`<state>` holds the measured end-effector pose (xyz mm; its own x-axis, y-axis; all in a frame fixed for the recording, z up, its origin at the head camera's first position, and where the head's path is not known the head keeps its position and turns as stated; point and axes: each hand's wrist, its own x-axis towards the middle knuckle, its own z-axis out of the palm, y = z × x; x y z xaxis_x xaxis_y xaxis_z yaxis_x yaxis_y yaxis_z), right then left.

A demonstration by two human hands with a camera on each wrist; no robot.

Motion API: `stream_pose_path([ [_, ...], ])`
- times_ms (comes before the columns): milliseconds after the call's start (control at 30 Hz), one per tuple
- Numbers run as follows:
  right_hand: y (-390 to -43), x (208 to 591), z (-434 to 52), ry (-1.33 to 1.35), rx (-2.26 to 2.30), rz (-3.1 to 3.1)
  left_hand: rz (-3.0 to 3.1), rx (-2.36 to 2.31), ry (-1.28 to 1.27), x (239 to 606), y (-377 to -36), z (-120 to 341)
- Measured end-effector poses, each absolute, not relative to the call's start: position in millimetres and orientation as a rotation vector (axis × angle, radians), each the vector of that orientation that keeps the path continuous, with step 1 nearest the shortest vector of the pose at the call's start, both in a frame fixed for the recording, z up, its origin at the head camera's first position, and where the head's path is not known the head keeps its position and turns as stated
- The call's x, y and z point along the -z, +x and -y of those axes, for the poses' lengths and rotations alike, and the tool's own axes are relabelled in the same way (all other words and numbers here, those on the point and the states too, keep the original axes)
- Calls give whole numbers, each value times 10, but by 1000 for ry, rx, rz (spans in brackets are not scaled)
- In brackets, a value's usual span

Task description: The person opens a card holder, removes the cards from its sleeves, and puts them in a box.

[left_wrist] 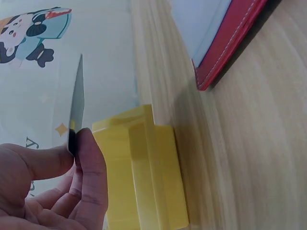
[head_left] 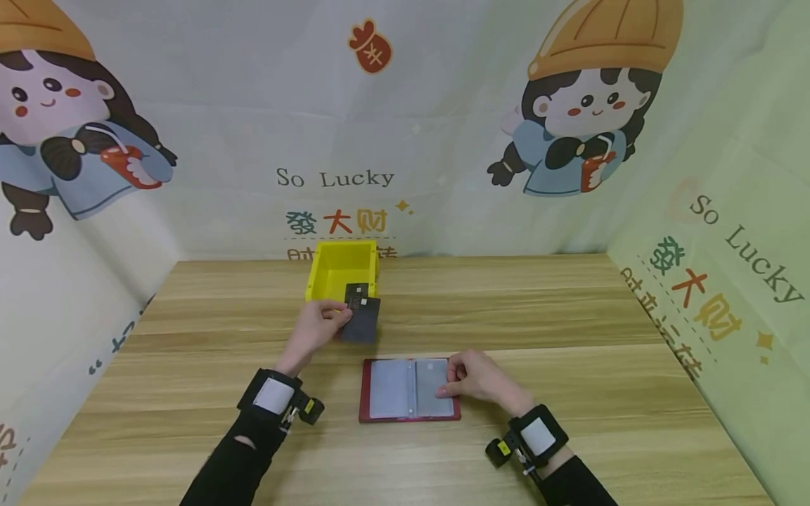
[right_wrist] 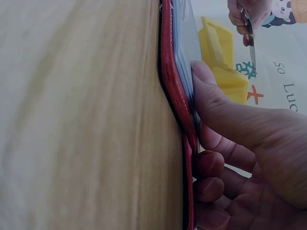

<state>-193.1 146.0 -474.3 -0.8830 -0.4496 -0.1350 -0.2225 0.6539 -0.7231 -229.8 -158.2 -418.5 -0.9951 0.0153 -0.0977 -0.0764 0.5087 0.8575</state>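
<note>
Standing open-topped near the far edge of the wooden table point(head_left: 569, 316): a yellow plastic bin point(head_left: 342, 270). Enclosing the table on three sides: a printed backdrop point(head_left: 443, 140) showing cartoon girls in orange hats holding drinks, the words "So Lucky", and Chinese characters in green and orange.

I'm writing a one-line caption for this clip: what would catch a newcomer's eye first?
Probably the bright yellow box at the far middle of the wooden table, with the left hand pinching dark cards just before it. Nearer, the right hand presses an open red card holder flat.
</note>
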Motion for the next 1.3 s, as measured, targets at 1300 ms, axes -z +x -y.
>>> stream_pose_path([
  [1300,-1936,4763,-1460,-509,1070,-2578,-3134,-1050,-189,4341,-2865,1300],
])
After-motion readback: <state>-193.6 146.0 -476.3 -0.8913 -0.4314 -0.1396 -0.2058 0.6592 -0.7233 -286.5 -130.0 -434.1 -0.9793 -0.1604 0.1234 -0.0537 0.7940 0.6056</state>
